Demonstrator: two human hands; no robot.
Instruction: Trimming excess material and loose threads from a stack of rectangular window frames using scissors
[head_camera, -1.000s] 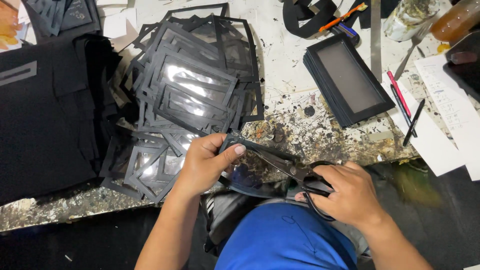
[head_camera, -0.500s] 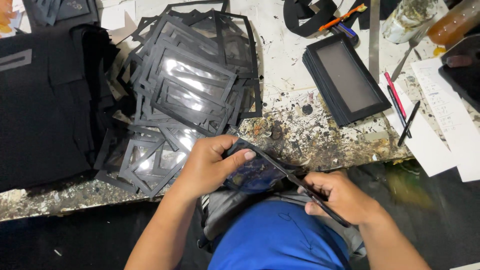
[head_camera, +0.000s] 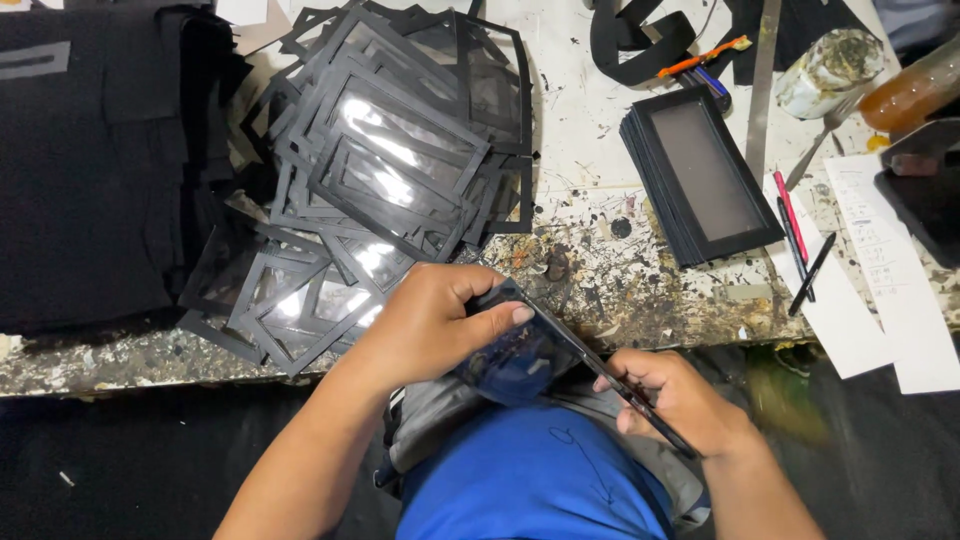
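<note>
Two hands are counted, left (head_camera: 425, 325) and right (head_camera: 675, 400); one scissors (head_camera: 625, 390); one held frame (head_camera: 515, 350); one heap of frames (head_camera: 390, 170); one neat stack (head_camera: 700, 180); two pens (head_camera: 800, 245); one jar (head_camera: 825, 70).

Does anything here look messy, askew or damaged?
Yes. The black frames with clear windows lie in a loose, crisscrossed heap, unlike the squared stack of black rectangular pieces to its right. The white worktable is heavily paint-spattered near its front edge.
</note>
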